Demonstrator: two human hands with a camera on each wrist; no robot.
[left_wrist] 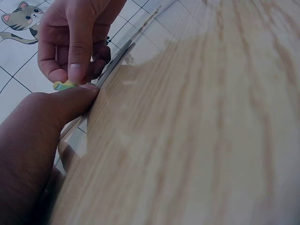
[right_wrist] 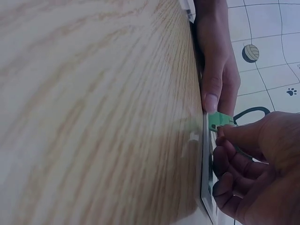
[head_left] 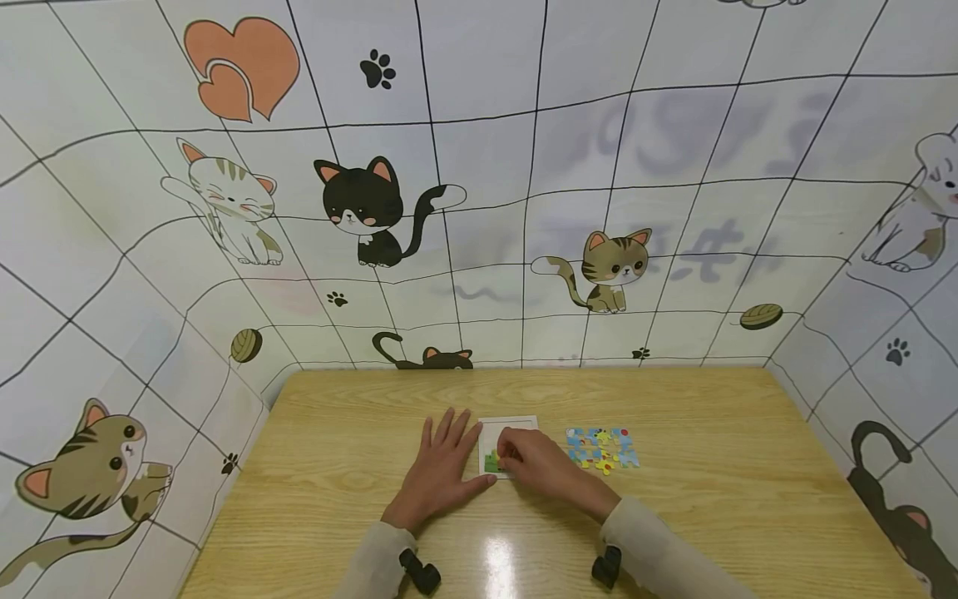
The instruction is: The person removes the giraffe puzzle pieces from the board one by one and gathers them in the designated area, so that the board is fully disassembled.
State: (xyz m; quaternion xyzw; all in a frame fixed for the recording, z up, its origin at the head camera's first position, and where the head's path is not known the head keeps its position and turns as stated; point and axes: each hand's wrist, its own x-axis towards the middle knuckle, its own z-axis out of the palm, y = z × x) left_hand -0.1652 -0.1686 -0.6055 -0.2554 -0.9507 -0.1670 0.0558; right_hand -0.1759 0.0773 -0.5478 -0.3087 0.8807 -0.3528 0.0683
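Note:
A small white puzzle tray lies on the table, with green puzzle pieces in its near left corner. My left hand lies spread with straight fingers along the tray's left side, its thumb reaching the near left corner. Over the tray, my right hand has thumb and index finger curled together. They pinch a yellow and green puzzle piece, seen in the left wrist view. In the right wrist view, those fingertips meet close beside the green part, and the fingers hide some of the tray.
Several loose puzzle pieces, blue, yellow and red, lie to the right of the tray. The wooden table ends at a wall covering printed with cats. Light glares off the tabletop near the front.

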